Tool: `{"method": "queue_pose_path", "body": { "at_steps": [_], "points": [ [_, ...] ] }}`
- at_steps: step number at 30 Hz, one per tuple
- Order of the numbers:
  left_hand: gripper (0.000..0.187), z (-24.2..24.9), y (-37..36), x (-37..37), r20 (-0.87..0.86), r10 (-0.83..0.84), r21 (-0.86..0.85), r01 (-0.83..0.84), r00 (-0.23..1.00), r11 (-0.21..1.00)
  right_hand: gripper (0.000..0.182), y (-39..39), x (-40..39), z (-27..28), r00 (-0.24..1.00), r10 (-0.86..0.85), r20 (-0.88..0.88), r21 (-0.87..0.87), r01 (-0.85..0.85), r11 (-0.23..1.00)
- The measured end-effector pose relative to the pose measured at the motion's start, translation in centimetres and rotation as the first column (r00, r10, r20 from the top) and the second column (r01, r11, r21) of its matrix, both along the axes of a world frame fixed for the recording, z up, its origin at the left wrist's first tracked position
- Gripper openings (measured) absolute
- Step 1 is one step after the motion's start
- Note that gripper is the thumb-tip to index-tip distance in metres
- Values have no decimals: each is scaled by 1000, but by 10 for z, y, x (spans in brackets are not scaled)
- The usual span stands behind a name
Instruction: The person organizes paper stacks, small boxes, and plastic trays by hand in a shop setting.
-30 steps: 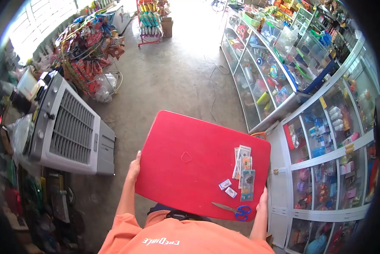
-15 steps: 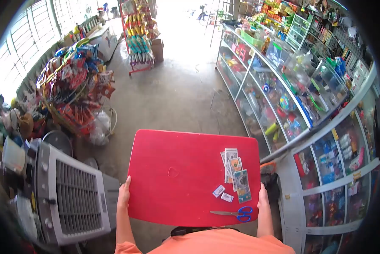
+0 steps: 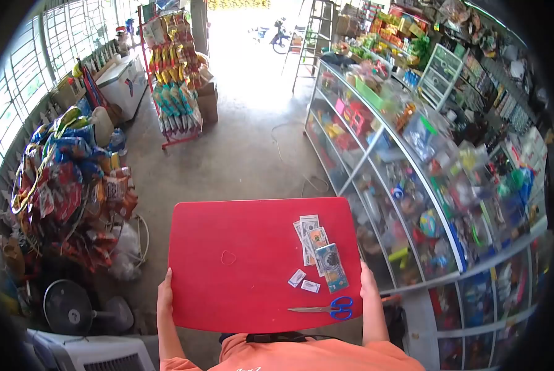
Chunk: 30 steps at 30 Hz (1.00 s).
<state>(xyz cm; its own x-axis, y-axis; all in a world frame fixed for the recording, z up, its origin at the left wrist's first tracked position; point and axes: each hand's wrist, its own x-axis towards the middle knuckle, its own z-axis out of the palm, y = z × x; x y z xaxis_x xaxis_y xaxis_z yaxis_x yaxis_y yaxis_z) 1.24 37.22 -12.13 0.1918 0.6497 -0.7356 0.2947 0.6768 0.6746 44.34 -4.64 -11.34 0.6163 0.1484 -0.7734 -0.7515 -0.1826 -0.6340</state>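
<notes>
A red tabletop (image 3: 227, 290) is held level in front of me. My left hand (image 3: 165, 295) grips its left edge and my right hand (image 3: 368, 283) its right edge, with the fingers partly hidden by the board. On its right half lie overlapping banknotes (image 3: 331, 266), two small white packets (image 3: 310, 286) and scissors with blue handles (image 3: 340, 308), blades pointing left. A thin rubber band (image 3: 228, 257) rests left of the middle.
A long glass display case (image 3: 406, 210) runs along the right. On the left are hanging snack packs (image 3: 73, 179), a black fan (image 3: 70, 306) and a grey-white appliance (image 3: 97, 352). A snack rack (image 3: 177, 93) and a ladder (image 3: 314, 43) stand ahead.
The surroundings have shifted in view: the snack rack and display case appear nearer, and the fan shows more. The tabletop, still between both hands, sits slightly further left and lower in view.
</notes>
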Motion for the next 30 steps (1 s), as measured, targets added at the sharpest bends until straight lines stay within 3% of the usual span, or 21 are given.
{"method": "queue_pose_path", "body": {
  "at_steps": [4,6,11,12,16,23,27,29,30],
  "points": [
    [73,-57,124,86,-67,-61,57,65,996,996,48,102,94,-77,999,11,30,30,-12,999],
    [75,-87,200,133,-143,-106,78,118,984,990,49,173,138,-88,999,-4,33,65,2,998],
    [75,-104,350,269,42,-136,-15,136,990,991,47,281,241,-117,984,-77,160,-52,86,995],
    [75,-101,376,287,68,-140,-46,143,988,989,47,299,261,-126,988,-109,113,18,107,994],
    [73,-149,482,377,95,-171,-14,173,981,985,46,400,329,-106,981,-157,112,75,150,986],
    [74,-212,649,575,85,-214,-40,218,973,975,47,561,515,-204,975,-219,36,53,217,975],
    [75,-272,775,695,21,-241,70,239,970,968,49,708,628,-202,937,-178,301,16,182,983],
    [72,-246,801,746,106,-241,33,239,965,971,51,744,675,-196,961,-135,243,-67,155,986],
    [71,-261,832,768,155,-239,-30,246,959,969,51,752,709,-233,967,-145,209,-77,164,983]
  ]
}}
